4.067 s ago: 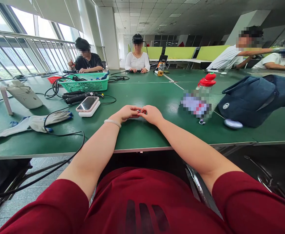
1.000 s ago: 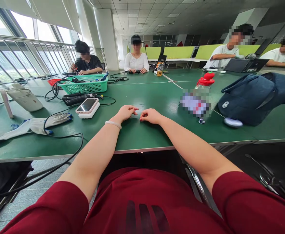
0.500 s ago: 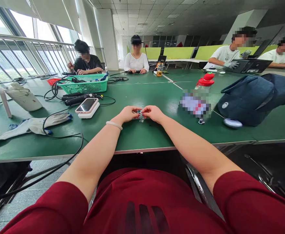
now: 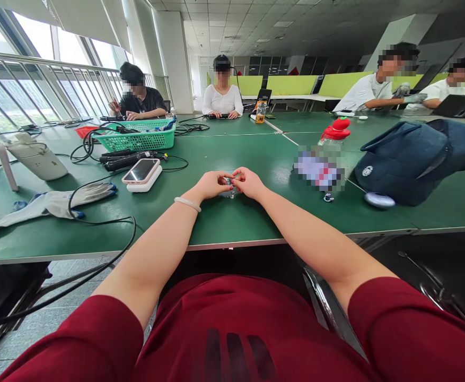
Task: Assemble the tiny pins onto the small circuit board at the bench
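at the far left a gray-white glove (image 4: 63, 203) lies near the front edge of the green table (image 4: 168, 233), a black cable (image 4: 105, 220) looping over it and down past that edge. next come a pink-framed phone (image 4: 142, 171) on a white case-like block, and behind it a teal basket (image 4: 137, 139). the left hand (image 4: 212, 184) and right hand (image 4: 248, 183) meet above the table, each grip pinching a small shiny piece (image 4: 229, 181); a second second's-look speck (image 4: 231, 196) glints just below. a second ago the hands were apart. bare table lies before and behind them. to the right stand a red-lidded bottle (image 4: 335, 132) and a navy backpack (image 4: 407, 159), its round badge too small to read. the far laptop (image 4: 458, 105) has shifted rightward.
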### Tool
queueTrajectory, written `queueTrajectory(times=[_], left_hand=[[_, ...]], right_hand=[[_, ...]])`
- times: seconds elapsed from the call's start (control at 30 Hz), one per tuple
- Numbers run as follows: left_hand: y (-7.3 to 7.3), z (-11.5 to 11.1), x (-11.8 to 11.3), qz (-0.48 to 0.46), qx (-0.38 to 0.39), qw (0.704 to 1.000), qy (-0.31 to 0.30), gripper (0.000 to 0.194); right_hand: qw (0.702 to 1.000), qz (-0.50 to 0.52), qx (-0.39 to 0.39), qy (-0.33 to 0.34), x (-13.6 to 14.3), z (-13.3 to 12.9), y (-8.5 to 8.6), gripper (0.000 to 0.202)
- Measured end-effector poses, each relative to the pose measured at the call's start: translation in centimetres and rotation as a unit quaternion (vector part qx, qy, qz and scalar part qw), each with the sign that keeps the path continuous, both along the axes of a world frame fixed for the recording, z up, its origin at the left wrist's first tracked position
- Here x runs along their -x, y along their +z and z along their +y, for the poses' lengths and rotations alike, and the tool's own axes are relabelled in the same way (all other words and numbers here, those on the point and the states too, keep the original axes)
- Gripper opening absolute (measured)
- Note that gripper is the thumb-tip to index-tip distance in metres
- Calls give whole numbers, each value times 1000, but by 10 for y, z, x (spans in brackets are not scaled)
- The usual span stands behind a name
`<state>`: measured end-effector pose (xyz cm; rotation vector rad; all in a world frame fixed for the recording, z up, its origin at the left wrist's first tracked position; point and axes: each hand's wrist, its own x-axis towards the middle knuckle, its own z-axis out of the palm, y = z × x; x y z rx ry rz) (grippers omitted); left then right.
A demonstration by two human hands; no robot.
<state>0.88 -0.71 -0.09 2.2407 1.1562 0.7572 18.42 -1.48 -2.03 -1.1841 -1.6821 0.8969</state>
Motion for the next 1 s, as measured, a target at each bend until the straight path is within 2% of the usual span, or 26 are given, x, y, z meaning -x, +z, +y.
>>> queueTrajectory(times=[0.53,0.77,1.0], left_hand=[[-2,3,1,-63,29,998,6,45],[3,-1,1,-49,17,999,2,42],[3,-2,1,-21,7,1000,5,43]], right_hand=[[1000,-14,17,-14,-1,-2,4,26],[999,-15,42,-17,-3,3,0,8],[998,-48,24,-24,-3,0,1,9]])
